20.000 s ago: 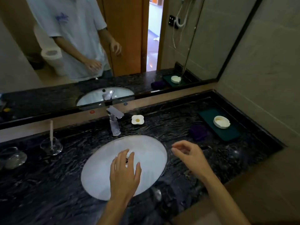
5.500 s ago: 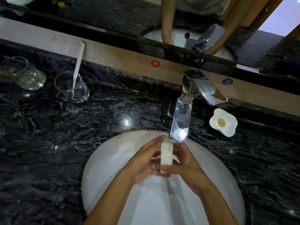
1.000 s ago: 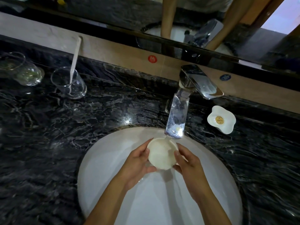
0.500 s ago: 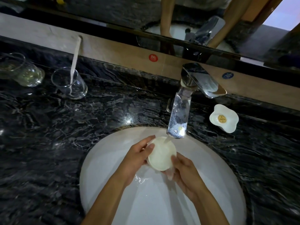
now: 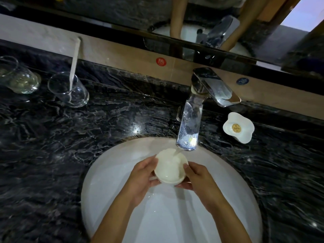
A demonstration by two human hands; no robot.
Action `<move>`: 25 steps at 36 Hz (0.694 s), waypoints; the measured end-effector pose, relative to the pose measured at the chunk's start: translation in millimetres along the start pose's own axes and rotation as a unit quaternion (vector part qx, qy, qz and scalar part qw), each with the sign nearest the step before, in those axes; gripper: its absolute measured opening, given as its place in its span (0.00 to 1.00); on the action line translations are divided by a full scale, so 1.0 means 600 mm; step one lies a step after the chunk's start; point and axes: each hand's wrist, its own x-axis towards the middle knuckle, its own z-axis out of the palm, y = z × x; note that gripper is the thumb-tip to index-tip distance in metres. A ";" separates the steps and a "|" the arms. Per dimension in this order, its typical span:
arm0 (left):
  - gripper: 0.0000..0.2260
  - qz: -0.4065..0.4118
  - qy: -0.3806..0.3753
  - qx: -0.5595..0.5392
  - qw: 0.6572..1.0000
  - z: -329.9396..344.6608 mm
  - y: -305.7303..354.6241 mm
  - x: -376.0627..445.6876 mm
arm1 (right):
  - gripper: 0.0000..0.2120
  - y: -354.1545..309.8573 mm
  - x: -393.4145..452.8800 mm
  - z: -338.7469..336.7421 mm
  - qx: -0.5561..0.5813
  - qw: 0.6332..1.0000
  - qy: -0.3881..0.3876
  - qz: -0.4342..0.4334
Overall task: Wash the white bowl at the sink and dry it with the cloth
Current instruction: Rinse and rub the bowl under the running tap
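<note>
Both hands, left point(image 5: 140, 174) and right point(image 5: 198, 179), are clamped on the white bowl point(image 5: 170, 168), held between them over the sink point(image 5: 112, 190), right under the tap point(image 5: 190, 123) with water running into it. It looks small, stiff, light, likely breakable, and slippery when wet; best held by opposite sides of the rim. Around the grip lies a dark, glossy marble table point(image 5: 87, 137), dimly lit; no cloth is visible.
</note>
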 end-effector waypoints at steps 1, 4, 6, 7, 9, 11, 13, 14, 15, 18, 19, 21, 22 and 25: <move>0.12 0.010 0.003 0.014 1.000 0.000 0.003 -0.002 | 0.13 0.004 0.000 0.000 0.027 0.999 -0.016 0.007; 0.11 0.037 0.003 0.045 0.998 -0.003 0.011 -0.006 | 0.13 0.019 0.003 0.002 0.071 0.996 -0.040 0.018; 0.11 0.053 -0.002 0.054 0.997 -0.005 0.015 -0.009 | 0.14 0.026 0.005 0.005 0.068 0.997 -0.031 0.011; 0.12 0.061 -0.008 0.057 0.996 -0.006 0.016 -0.010 | 0.15 0.027 0.005 0.007 0.056 0.998 -0.023 0.001; 0.12 0.070 -0.017 0.056 0.996 -0.009 0.015 -0.012 | 0.16 0.027 0.004 0.007 0.005 0.999 -0.005 -0.034; 0.13 0.071 -0.022 0.036 0.997 -0.012 0.009 -0.011 | 0.16 0.023 0.003 0.003 -0.053 0.996 0.009 -0.069; 0.14 0.060 -0.022 0.007 0.998 -0.014 0.001 -0.009 | 0.14 0.016 0.001 -0.001 -0.087 0.992 0.018 -0.091; 0.14 0.053 -0.019 -0.003 0.998 -0.014 -0.002 -0.008 | 0.13 0.012 0.000 -0.002 -0.090 0.991 0.021 -0.096; 0.14 0.044 -0.014 -0.008 0.999 -0.013 -0.004 -0.008 | 0.12 0.006 -0.002 -0.002 -0.083 0.991 0.020 -0.100; 0.13 0.022 -0.009 -0.002 1.000 -0.008 -0.008 -0.007 | 0.08 -0.010 -0.006 0.001 -0.076 0.991 0.015 -0.106; 0.13 0.017 -0.010 0.005 1.000 -0.006 -0.009 -0.006 | 0.07 -0.014 -0.006 0.001 -0.083 0.991 0.020 -0.099; 0.11 0.013 -0.012 0.015 1.000 -0.003 -0.007 -0.006 | 0.09 -0.014 -0.002 -0.001 -0.090 0.994 0.023 -0.063; 0.10 0.015 -0.014 0.019 1.000 -0.002 -0.004 -0.007 | 0.11 -0.011 0.001 -0.002 -0.079 0.996 0.018 -0.039; 0.09 0.037 -0.007 0.051 0.998 0.002 0.012 -0.010 | 0.14 0.002 0.005 -0.003 -0.015 1.000 -0.013 0.016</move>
